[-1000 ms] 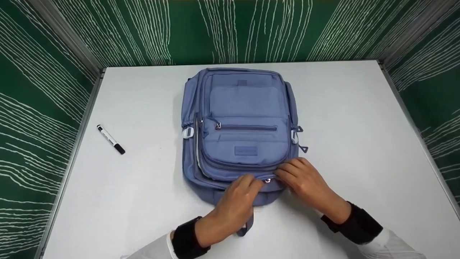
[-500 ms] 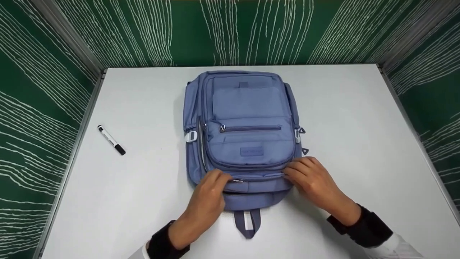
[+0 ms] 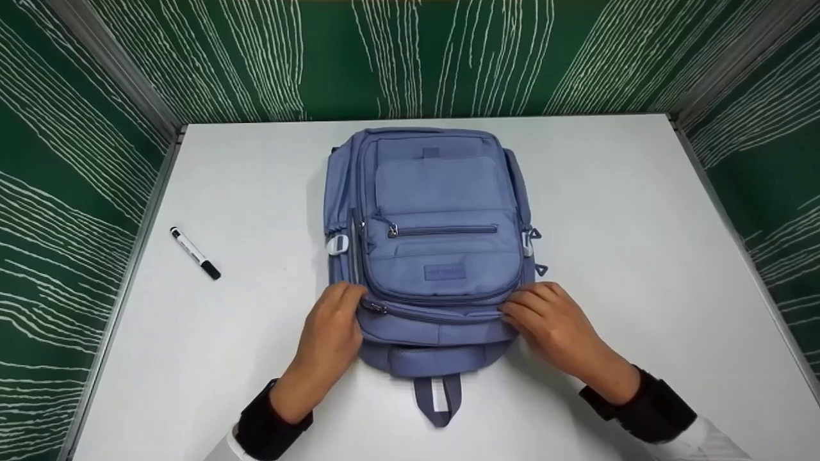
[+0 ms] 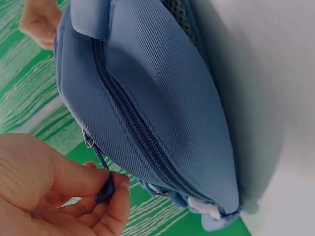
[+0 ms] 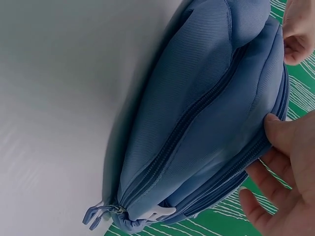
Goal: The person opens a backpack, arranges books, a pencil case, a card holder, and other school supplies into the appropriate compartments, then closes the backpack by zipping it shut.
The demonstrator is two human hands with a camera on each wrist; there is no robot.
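Observation:
A blue backpack (image 3: 442, 186) lies flat on the white table (image 3: 628, 211), its top loop (image 3: 438, 416) towards me. At its near left corner, my left hand (image 3: 328, 333) pinches a dark zipper pull (image 4: 105, 189) between thumb and fingers. The metal slider (image 4: 87, 140) shows just above it in the left wrist view. From the slider, a curved zipper (image 3: 435, 317) runs across the front compartment's near edge. My right hand (image 3: 554, 326) grips the backpack's near right edge, thumb on the fabric beside the zipper and fingers on the other side, as the right wrist view shows.
A white marker with a black cap (image 3: 195, 253) lies on the table, left of the backpack. Green walls with white streaks (image 3: 429, 57) rise behind the table and on both sides. Two triangular pulls (image 3: 538, 251) stick out at the backpack's right side.
My left hand has drawn the zipper pull leftward along the near edge, from right of centre to the left corner. My right hand has kept its hold on the right edge.

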